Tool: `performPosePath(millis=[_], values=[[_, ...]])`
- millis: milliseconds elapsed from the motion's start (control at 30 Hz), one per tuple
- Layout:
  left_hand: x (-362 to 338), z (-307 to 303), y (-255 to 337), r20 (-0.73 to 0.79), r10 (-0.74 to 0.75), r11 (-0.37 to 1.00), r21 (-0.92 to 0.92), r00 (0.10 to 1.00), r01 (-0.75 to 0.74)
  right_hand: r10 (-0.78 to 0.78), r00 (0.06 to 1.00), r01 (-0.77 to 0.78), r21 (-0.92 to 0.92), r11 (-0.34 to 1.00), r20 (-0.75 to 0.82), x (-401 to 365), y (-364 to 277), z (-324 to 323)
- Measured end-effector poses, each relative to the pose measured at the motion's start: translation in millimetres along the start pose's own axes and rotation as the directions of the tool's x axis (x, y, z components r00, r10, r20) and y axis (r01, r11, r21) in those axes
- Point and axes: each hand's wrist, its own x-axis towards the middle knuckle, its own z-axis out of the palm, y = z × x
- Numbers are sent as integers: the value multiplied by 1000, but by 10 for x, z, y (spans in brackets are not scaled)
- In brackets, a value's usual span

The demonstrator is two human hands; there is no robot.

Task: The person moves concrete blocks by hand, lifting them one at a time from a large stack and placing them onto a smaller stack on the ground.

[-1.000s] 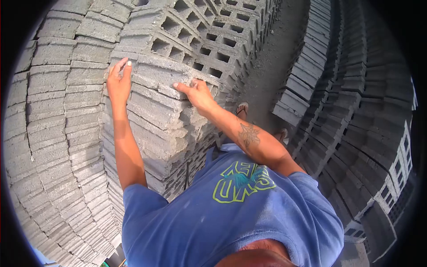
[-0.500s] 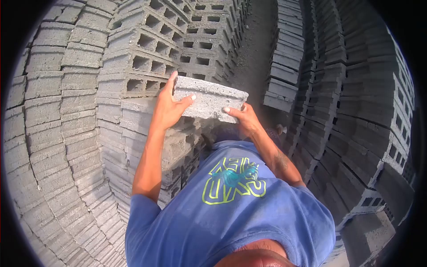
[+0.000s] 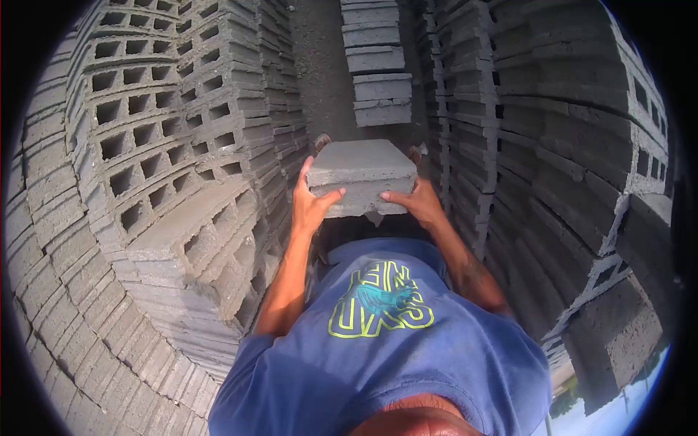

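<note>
A grey concrete block [image 3: 362, 161] is held up in front of my chest, its broad face tilted upward and its long side toward me. My left hand [image 3: 311, 207] grips its left end, with the thumb pressed on the near side. At the opposite end my right hand [image 3: 424, 206] clasps it in the same way. The fingers under and behind the block are mostly hidden. Beyond it, a short row of concrete blocks [image 3: 382, 89] lies on the ground.
Tall stacks of hollow blocks [image 3: 138, 134] rise on my left, with a lower block ledge [image 3: 185, 218] near my left arm. A wall of stacked blocks [image 3: 552, 160] stands close on my right. Gravelly ground [image 3: 320, 73] runs between them.
My view and body have turned right, away from the left stack. The block has come along in both hands and now shows its broad face upward, level rather than slanting.
</note>
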Motion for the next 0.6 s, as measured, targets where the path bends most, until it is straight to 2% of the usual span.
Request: performPosePath(millis=[67,100,133,200,267,333,400,467,500,533,600], values=[[307,238,-347,32,-156,988,18,987,155,33,995,-46,-142,989,-96,282,295,-258],[492,339,-781,49,-104,994,-10,993,105,-8,991,-18,-184,983,-137,438,430,-377],[643,453,-998,53,-118,993,-22,992,120,6,990,-34,-193,981,-143,588,521,-470],[932,713,-1351,40,-216,976,-17,976,217,26,972,-82,-229,970,-235,906,697,-698],[1221,894,-1619,46,-273,962,3,961,273,72,967,-127,-218,968,-246,1284,1027,-979],[1529,1033,-1868,6,-251,966,60,968,251,107,963,-160,-204,966,-247,1670,1224,-1175],[1820,1103,-2245,17,-249,968,38,968,248,144,951,-221,-274,936,-272,1938,1364,-1306],[2075,1187,-2437,-33,-262,943,203,964,264,153,941,-248,-307,919,-302,2254,1498,-1384],[2183,1223,-2439,-1,-339,934,121,941,336,182,930,-259,-220,940,-320,2426,1605,-1425],[2300,1286,-2680,-4,-346,932,118,938,344,209,919,-267,-135,954,-335,2604,1719,-1500],[2532,1367,-3063,-48,-159,984,76,986,163,192,917,-253,-139,957,-349,2978,1959,-1631]])
